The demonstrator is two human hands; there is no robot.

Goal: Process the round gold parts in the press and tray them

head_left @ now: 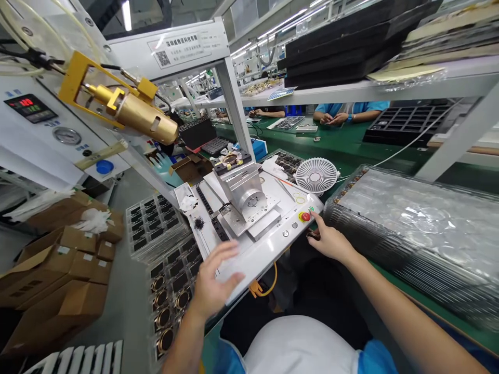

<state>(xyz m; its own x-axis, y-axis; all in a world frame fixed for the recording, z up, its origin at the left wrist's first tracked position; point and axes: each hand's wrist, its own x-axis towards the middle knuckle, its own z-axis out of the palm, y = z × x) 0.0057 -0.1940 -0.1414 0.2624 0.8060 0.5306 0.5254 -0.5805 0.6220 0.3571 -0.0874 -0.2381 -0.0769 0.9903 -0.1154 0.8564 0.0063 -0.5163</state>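
Note:
My left hand (216, 283) hovers over the front left of a white machine base (249, 257), thumb apart from the fingers, nothing in it. On the base's right corner, the index fingertip of my right hand (329, 241) is at a green button (311, 209), beside a red emergency stop button (306, 216). The other fingers curl at the panel edge around something small and dark (313, 236) that I cannot make out. In the middle of the base stands a metal fixture (249, 195) with a round disc. A brass-coloured cylinder head (146, 119) hangs at the upper left.
Trays of round parts (171, 296) stand at the left, near cardboard boxes (66, 275). A white fan (316, 175) sits behind the base. Stacked clear plastic trays (421, 223) are at the right. Another person's hands (337, 118) are across the green bench.

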